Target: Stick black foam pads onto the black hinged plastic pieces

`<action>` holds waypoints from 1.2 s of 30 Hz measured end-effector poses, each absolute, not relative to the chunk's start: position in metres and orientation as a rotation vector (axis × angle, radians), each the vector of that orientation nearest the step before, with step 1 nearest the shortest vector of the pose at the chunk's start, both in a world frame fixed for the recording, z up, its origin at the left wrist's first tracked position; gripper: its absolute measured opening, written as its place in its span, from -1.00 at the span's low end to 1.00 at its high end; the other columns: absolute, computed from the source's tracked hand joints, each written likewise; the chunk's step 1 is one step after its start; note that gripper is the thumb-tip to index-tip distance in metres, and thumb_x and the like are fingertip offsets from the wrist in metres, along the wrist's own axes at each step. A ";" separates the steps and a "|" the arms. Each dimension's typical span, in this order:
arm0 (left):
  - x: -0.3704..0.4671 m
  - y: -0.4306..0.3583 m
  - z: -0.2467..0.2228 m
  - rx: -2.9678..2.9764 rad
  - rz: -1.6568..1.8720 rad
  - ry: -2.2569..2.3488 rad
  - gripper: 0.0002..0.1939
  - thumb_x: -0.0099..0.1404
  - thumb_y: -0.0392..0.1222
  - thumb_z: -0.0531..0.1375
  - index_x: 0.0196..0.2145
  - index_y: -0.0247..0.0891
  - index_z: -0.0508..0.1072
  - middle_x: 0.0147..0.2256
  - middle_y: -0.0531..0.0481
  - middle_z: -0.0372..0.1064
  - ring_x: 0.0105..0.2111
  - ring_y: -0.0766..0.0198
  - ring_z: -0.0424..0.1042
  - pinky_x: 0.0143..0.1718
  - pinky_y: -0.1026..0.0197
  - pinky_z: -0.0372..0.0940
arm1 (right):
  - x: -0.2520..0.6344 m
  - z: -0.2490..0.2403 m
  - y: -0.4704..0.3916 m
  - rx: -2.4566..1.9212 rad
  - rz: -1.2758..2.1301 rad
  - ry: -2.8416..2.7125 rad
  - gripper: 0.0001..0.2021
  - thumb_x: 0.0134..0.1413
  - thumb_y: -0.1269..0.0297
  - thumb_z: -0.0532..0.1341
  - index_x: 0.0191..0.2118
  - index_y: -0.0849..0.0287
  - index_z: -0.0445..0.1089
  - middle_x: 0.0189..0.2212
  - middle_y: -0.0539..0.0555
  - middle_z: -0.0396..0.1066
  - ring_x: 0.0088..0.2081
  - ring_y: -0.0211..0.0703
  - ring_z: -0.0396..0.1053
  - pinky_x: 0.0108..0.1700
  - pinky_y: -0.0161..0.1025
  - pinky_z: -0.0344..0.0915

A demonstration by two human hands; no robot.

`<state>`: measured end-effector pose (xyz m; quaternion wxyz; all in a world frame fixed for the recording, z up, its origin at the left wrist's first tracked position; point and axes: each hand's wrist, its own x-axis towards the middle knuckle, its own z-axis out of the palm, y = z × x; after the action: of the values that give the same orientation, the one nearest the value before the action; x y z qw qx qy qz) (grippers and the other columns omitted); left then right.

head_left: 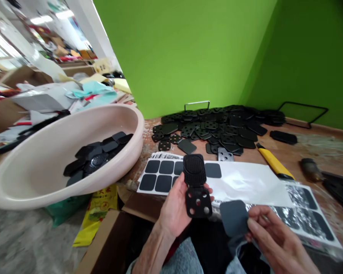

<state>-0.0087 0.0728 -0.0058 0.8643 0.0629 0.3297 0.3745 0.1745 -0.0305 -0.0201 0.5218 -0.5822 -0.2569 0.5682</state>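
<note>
My left hand (175,207) is closed around a black hinged plastic piece (194,169), which lies unfolded in the palm. Its upper half has a ribbed round pattern, and its lower half has several holes. Between thumb and fingers, my right hand (270,228) pinches a dark grey rounded-square pad (233,217) by its right edge. A small gap separates the pad from the hinged piece. Behind my hands lies a white sheet (242,182) bearing rows of similar dark pads; the hinged piece hides part of it.
A large pale basin (45,190) with black pieces inside stands at left. Many black plates (214,127) are heaped against the green panel (188,53). On the table lie a yellow-handled cutter (276,163) and another sheet of pads (310,213). An open cardboard box (108,239) sits below.
</note>
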 end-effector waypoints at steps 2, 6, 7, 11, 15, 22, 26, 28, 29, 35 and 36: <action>-0.006 0.072 -0.005 0.115 0.791 0.720 -0.55 0.34 0.04 0.01 -0.15 -0.43 0.45 -0.31 -0.21 0.44 -0.28 0.09 0.46 -0.11 0.06 0.30 | 0.174 -0.017 -0.031 -1.356 1.410 -0.618 -0.79 -0.04 0.11 0.33 -0.38 0.08 0.35 -0.47 -0.03 0.26 -0.39 -0.23 0.21 -0.33 -0.36 0.28; 0.000 0.068 -0.005 0.093 0.792 0.724 -0.56 0.34 0.04 0.01 -0.18 -0.41 0.45 -0.33 -0.19 0.45 -0.27 0.11 0.47 -0.12 0.09 0.31 | 0.166 -0.019 -0.032 -1.251 1.470 -0.517 -0.83 0.02 0.13 0.29 -0.41 0.10 0.37 -0.25 0.03 0.32 -0.13 -0.12 0.25 -0.04 -0.22 0.24; 0.002 0.066 -0.005 0.101 0.790 0.723 -0.56 0.34 0.05 0.00 -0.18 -0.41 0.46 -0.34 -0.19 0.45 -0.29 0.12 0.47 -0.15 0.11 0.33 | 0.162 -0.020 -0.032 -1.242 1.468 -0.494 -0.84 0.02 0.14 0.29 -0.41 0.10 0.38 -0.19 0.04 0.33 -0.06 -0.08 0.23 0.03 -0.18 0.19; 0.006 0.062 -0.007 0.159 0.756 0.761 -0.51 0.35 0.09 -0.04 -0.20 -0.39 0.48 -0.38 -0.17 0.46 -0.34 0.15 0.49 -0.36 0.23 0.35 | 0.145 -0.026 -0.028 -1.198 1.505 -0.431 -0.83 0.08 0.13 0.24 -0.22 0.04 0.41 -0.09 0.05 0.35 0.03 -0.02 0.21 0.14 -0.08 0.07; 0.010 0.062 -0.010 0.189 0.747 0.786 -0.49 0.36 0.11 -0.08 -0.23 -0.35 0.49 -0.39 -0.15 0.48 -0.40 0.17 0.49 -0.42 0.24 0.36 | 0.132 -0.029 -0.023 -1.153 1.494 -0.404 -0.84 0.12 0.14 0.22 -0.24 0.08 0.42 0.01 0.07 0.35 0.09 0.01 0.20 0.16 -0.09 0.05; 0.015 0.061 -0.011 0.203 0.772 0.928 -0.49 0.34 0.11 -0.05 -0.22 -0.38 0.49 -0.37 -0.16 0.49 -0.38 0.15 0.50 -0.27 0.14 0.40 | 0.120 -0.034 -0.021 -1.125 1.450 -0.364 -0.88 0.13 0.17 0.22 -0.32 0.09 0.41 -0.06 0.03 0.38 0.05 -0.08 0.22 0.19 -0.11 -0.01; 0.016 0.058 -0.012 0.206 0.764 0.947 -0.49 0.33 0.12 -0.02 -0.22 -0.39 0.49 -0.36 -0.17 0.48 -0.34 0.14 0.49 -0.24 0.13 0.40 | 0.117 -0.038 -0.020 -1.089 1.447 -0.334 -0.89 0.14 0.20 0.21 -0.36 0.08 0.38 -0.07 0.02 0.37 0.06 -0.09 0.21 0.18 -0.11 0.00; 0.015 0.058 -0.013 0.193 0.764 0.931 -0.50 0.33 0.12 -0.02 -0.21 -0.38 0.49 -0.36 -0.16 0.48 -0.34 0.15 0.49 -0.24 0.14 0.39 | 0.116 -0.038 -0.019 -1.090 1.440 -0.342 -0.89 0.14 0.21 0.21 -0.37 0.09 0.37 -0.07 0.01 0.37 0.06 -0.10 0.21 0.17 -0.12 0.00; 0.015 0.058 -0.014 0.185 0.768 0.916 -0.50 0.33 0.12 -0.02 -0.20 -0.37 0.49 -0.36 -0.16 0.48 -0.34 0.15 0.49 -0.24 0.14 0.39 | 0.115 -0.038 -0.018 -1.095 1.435 -0.349 -0.88 0.14 0.21 0.21 -0.38 0.09 0.36 -0.07 0.01 0.37 0.05 -0.11 0.21 0.16 -0.13 0.00; 0.014 0.059 -0.017 0.162 0.794 0.803 -0.50 0.36 0.08 -0.06 -0.15 -0.37 0.48 -0.35 -0.16 0.49 -0.36 0.17 0.49 -0.23 0.15 0.37 | 0.113 -0.035 -0.017 -1.111 1.452 -0.327 -0.85 0.10 0.19 0.24 -0.43 0.08 0.33 -0.20 -0.01 0.40 -0.05 -0.13 0.24 0.10 -0.19 0.06; 0.014 0.059 -0.018 0.161 0.797 0.792 -0.49 0.36 0.08 -0.07 -0.16 -0.38 0.49 -0.35 -0.17 0.49 -0.36 0.17 0.49 -0.23 0.15 0.37 | 0.112 -0.035 -0.017 -1.113 1.452 -0.317 -0.85 0.08 0.18 0.25 -0.43 0.08 0.33 -0.24 -0.01 0.40 -0.06 -0.12 0.24 0.07 -0.20 0.08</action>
<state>0.0137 0.0589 -0.0176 0.8433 0.0764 0.3750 0.3774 0.1123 -0.0169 -0.0346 0.5992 -0.4799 -0.1368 0.6261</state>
